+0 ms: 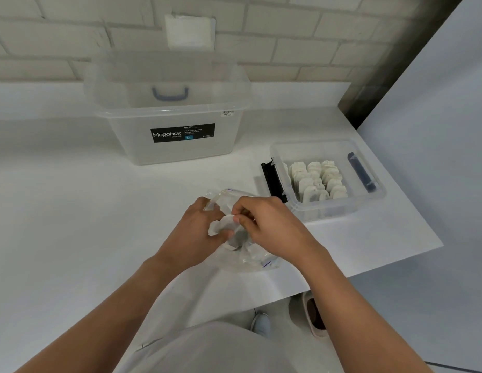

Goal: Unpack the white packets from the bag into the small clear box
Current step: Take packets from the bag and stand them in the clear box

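From the head camera, both hands meet over a clear bag (248,255) that lies crumpled on the white table (73,211) in front of the person. The left hand (199,230) grips the bag at its open mouth, fingers curled round the plastic. The right hand (269,224) pinches a white packet (221,226) between thumb and fingertips, right at the bag's opening; more packets show dimly through the plastic under the hands. Beyond the right hand and off to its right stands the small clear box (378,196), lid off, with rows of packets (317,181) standing on edge inside it. A big clear tub (175,152) sits well beyond the left hand.
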`<state>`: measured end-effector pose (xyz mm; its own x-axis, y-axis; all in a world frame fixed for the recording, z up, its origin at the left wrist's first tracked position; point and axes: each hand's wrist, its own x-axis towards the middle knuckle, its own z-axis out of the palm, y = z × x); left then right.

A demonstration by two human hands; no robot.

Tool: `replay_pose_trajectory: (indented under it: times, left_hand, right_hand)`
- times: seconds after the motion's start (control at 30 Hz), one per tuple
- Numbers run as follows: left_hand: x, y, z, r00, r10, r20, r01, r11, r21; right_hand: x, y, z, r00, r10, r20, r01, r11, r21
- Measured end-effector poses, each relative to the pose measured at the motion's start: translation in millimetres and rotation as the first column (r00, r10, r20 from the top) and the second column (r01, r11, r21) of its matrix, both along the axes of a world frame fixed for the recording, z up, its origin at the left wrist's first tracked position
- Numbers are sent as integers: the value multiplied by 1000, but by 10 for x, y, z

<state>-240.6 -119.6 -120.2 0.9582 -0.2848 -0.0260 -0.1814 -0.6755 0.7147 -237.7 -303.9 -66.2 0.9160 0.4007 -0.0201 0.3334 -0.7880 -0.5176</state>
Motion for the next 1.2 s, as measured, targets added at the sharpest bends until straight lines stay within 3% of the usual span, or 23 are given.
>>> replay_pose_trajectory:
  times: [0.17,0.3,0.43,0.63,0.8,1.07,1.2]
  left_hand:
    - [-28,42,-11,999,34,-30,-34,999,-5]
    - [-44,42,-1,996,85,32,-85,996,-12]
    - [-62,10,14,991,122,58,-122,993,-1]
    - [-57,-52,-5,989,144,28,-145,988,47]
    - [-84,-149,-14,980,199,21,-200,978,57]
    - [-121,-242,12,976,218,23,-219,971,94]
    - [-120,-230,24,979,204,9,-204,974,96]
  right_hand:
    - [30,-398,414,971,-152,185,119,977,175]
    - [358,-1026,670,854,-381,354,295,916,273]
    - [836,-1567,609,833,-387,395,391,917,75]
    - [1391,-1929,177,954,-289,81,300,914,-271]
    - [1518,-1925,-74,963,-255,85,267,869,-418]
    - [1539,-1881,-209,932,-241,271,349,799,-490]
    - [1411,-1842,-56,889,-304,342,420,839,-347]
